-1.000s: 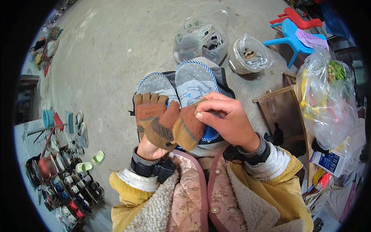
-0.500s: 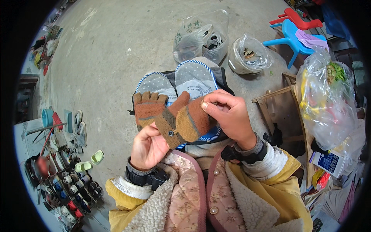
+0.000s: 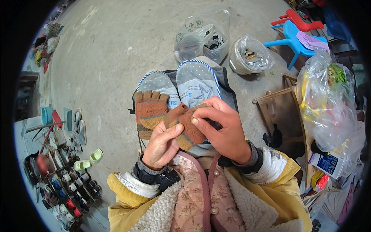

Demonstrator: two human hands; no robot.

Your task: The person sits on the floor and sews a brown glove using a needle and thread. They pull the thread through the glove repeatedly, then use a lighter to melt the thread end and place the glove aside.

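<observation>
Hands and glove before the slippers, with everything placed around them.

The slippers [image 3: 184, 83] sit side by side on a mat [image 3: 228, 92]; just before them the left hand [image 3: 162, 145] and right hand [image 3: 224, 129] both grip one glove [image 3: 166, 118], which overlaps the slippers' near ends. Behind the slippers lies a plastic bag [image 3: 201, 34], and to its right a bag-lined tub [image 3: 251, 58]. Right of the slippers stands a wooden frame [image 3: 270, 104], with a full bag [image 3: 326, 104] on its far side and small chairs [image 3: 295, 33] behind that. Well left of the slippers, a shoe rack [image 3: 58, 174] lines the edge.
</observation>
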